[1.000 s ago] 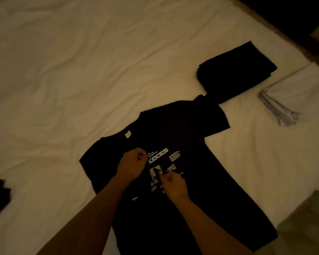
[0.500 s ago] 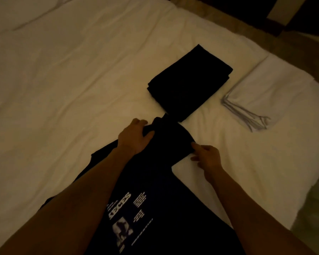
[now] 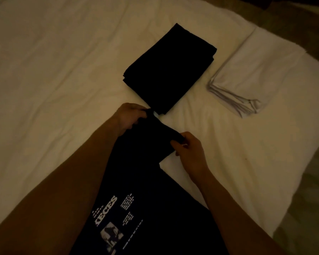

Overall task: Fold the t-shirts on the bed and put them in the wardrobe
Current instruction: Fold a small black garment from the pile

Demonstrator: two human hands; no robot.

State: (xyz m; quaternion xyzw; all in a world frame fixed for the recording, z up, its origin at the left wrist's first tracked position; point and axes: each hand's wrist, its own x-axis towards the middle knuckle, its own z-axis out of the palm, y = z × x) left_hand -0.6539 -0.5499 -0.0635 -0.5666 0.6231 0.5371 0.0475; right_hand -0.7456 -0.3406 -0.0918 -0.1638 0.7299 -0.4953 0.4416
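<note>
Reaching out over the bed (image 3: 53, 80), both forearms stretch from the lower edge of the frame up toward its middle, where the hands meet one sleeve of a black t-shirt (image 3: 145, 181). The left hand (image 3: 129, 116) sits a little higher, just left of center, knuckles up and fingers curled down over the far corner of the sleeve, pinching the cloth. The right hand (image 3: 189, 150) lies lower and to the right of it, thumb on top and fingers tucked under the sleeve's other corner, gripping it so the hem runs taut between the two hands. The shirt's body spreads flat toward the bottom of the frame, its white print (image 3: 110, 221) showing at lower center between the arms.

Just above the left hand, in the upper middle, rests a folded black stack (image 3: 169, 69), its near corner almost touching the held sleeve; whether they touch I cannot tell. To the right of that, near the upper right, lies a folded white stack (image 3: 250, 74), apart from the black one.
</note>
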